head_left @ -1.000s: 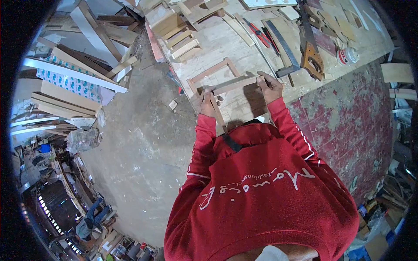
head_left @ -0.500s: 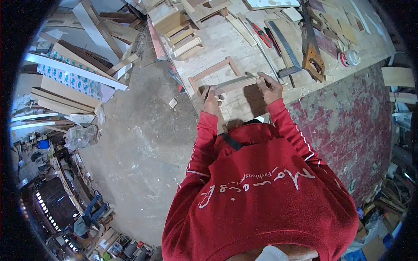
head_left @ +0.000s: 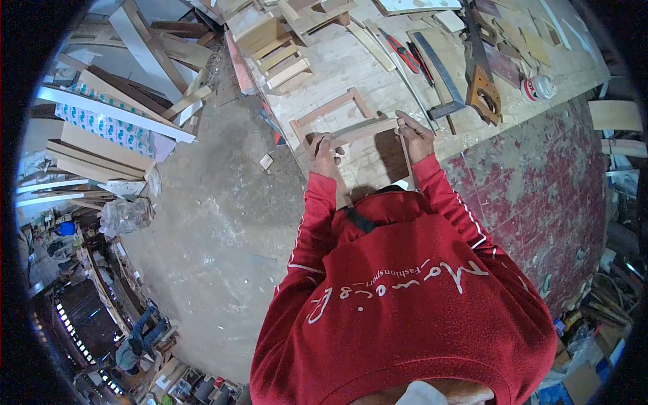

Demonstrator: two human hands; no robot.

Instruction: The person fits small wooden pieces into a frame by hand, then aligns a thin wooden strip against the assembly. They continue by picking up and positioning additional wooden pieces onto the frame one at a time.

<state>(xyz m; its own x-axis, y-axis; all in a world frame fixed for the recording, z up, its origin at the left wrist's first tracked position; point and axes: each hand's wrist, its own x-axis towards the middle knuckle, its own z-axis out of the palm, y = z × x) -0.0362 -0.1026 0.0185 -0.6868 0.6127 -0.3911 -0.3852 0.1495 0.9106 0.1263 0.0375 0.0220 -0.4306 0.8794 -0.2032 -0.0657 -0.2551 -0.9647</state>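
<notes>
A wooden frame point(head_left: 366, 133) with a long bar and two side legs is held up by its corners near the front of the workbench. My left hand point(head_left: 325, 158) is closed around its left corner, and my right hand point(head_left: 416, 138) pinches the right one. The leg ends lie close to my chest, partly hidden by the red top. Just beyond the bar, another wooden frame point(head_left: 327, 111) rests on the bench; the held frame and left hand cover part of it.
The workbench point(head_left: 337, 74) carries small slatted wooden pieces point(head_left: 287, 64), a red-handled tool point(head_left: 403, 52), a try square point(head_left: 442, 77), a handsaw point(head_left: 484, 94) and a white jar point(head_left: 538, 88). Stacked boards point(head_left: 101, 158) stand left. Another person point(head_left: 135, 344) is far off, lower left.
The right side of the held frame has turned slightly, so its right leg now shows below my right hand. Both hands keep their grip, nearly in place.
</notes>
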